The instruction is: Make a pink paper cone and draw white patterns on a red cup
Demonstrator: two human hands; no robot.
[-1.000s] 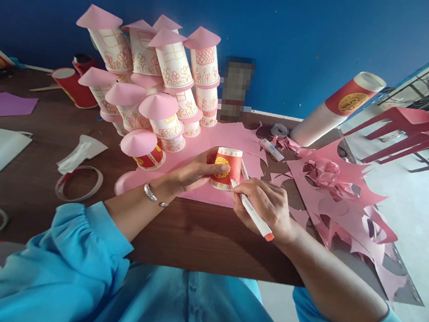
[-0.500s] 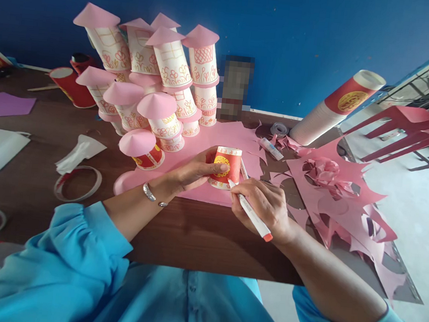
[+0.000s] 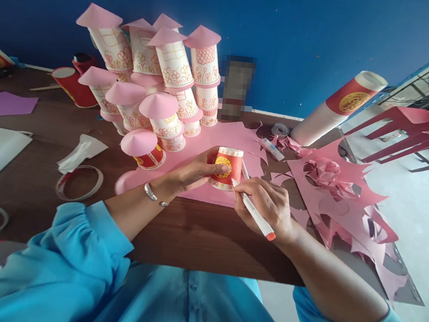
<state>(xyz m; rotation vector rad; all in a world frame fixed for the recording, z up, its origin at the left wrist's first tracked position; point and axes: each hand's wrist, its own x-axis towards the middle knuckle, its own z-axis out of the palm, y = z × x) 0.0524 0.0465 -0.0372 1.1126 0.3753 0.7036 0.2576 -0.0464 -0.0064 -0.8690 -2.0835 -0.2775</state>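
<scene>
My left hand (image 3: 200, 171) is closed round a red paper cup (image 3: 236, 164), its thumb across the gold emblem. The cup is held upside down, with small drawn marks along its white bands. In my right hand (image 3: 265, 201) is a white marker (image 3: 257, 215) with an orange-red end, its tip at the cup's lower right edge. Beneath the cup lies pink paper (image 3: 232, 132). To the left stand several stacked cup towers (image 3: 172, 66) with pink cone roofs and drawn flowers. A short red cup with a pink roof (image 3: 139, 143) stands in front of them.
Pink paper scraps (image 3: 332, 202) cover a grey board on the right. Behind them leans a tall cup stack (image 3: 337, 107), near a glue stick (image 3: 272, 149) and a grey tape roll (image 3: 280, 130). At left lie a wide tape roll (image 3: 99, 185) and purple paper (image 3: 7, 105). Red stools (image 3: 411, 122) stand beyond.
The marker tip has shifted slightly right along the cup's lower edge. My left hand keeps its hold on the cup. The whole view has moved a few pixels.
</scene>
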